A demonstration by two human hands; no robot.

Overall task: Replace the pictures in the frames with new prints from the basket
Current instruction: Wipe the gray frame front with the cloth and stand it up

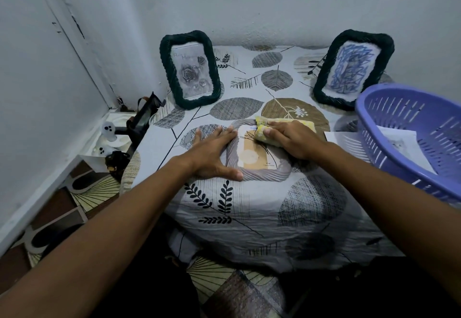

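Note:
A grey ribbed picture frame (259, 174) lies flat in the middle of the table with a tan print under its glass. My left hand (213, 152) lies flat with straight fingers against the frame's left edge. My right hand (291, 140) grips a yellow cloth (262, 133) and presses it on the frame's upper right part. Two dark green frames stand at the back: the left one (189, 68) holds a grey rose picture, the right one (353, 68) a blue scribble. A purple basket (399, 115) at the right holds paper prints (401, 140).
The table (237, 208) wears a leaf-patterned cloth and stands in a wall corner. A loose white sheet (349, 140) lies beside the basket. Dark items and white ghost figures (108, 133) sit on a low ledge to the left. Patterned floor tiles lie below.

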